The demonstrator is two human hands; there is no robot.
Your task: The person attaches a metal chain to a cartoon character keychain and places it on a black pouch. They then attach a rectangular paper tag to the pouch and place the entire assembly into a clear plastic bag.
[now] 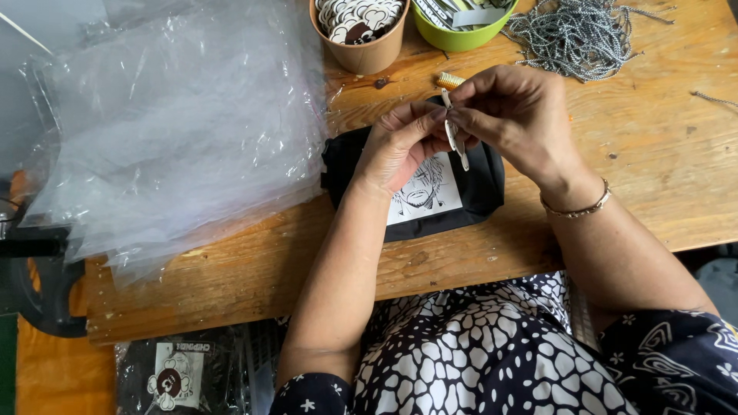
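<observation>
cord point(455, 140) pinched between both hands' grips

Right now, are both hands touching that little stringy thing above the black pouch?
Touching. The head view shows the left hand and right hand both pinching the thin cord piece between fingertips, above the black pouch.

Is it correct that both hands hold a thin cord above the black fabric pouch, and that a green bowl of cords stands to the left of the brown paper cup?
Not quite. In the head view, the green bowl stands to the right of the brown paper cup, not the left. The rest holds: the left hand and right hand hold a thin cord above the black fabric pouch.
</observation>
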